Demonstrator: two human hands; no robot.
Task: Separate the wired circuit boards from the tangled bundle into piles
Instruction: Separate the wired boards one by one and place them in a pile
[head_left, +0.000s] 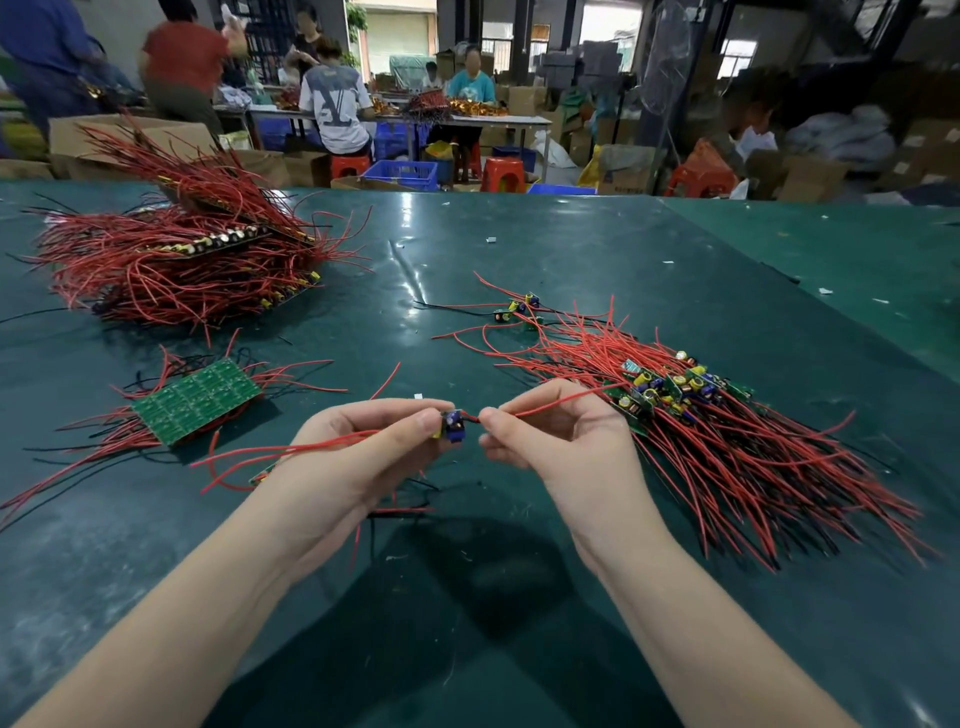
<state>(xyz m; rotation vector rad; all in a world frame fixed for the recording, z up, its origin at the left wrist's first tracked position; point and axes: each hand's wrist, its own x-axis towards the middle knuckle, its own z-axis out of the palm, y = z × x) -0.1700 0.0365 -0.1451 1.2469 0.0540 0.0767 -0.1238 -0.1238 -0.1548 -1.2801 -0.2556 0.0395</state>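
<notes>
Grip: left hand (363, 447) pinches small circuit board (453, 426); right hand (550, 431) pinches its red wire (550, 404).

Tangled bundle (176, 260) far left, board panel (196, 401) before it, separated pile (675, 410) right

Centre of the frame: the left hand (363, 447) pinches a small circuit board (453, 425) with blue and yellow components, while the right hand (556, 436) pinches a red wire (550, 405) just beside that board, both held above the dark green table (571, 249). At right lies a pile of separated boards (670, 389) with red wires fanning toward the lower right; a few loose boards (519, 309) lie above it. At left, a green panel of boards (197, 400) lies solder side up, with the large tangled bundle (176, 254) at upper left.
</notes>
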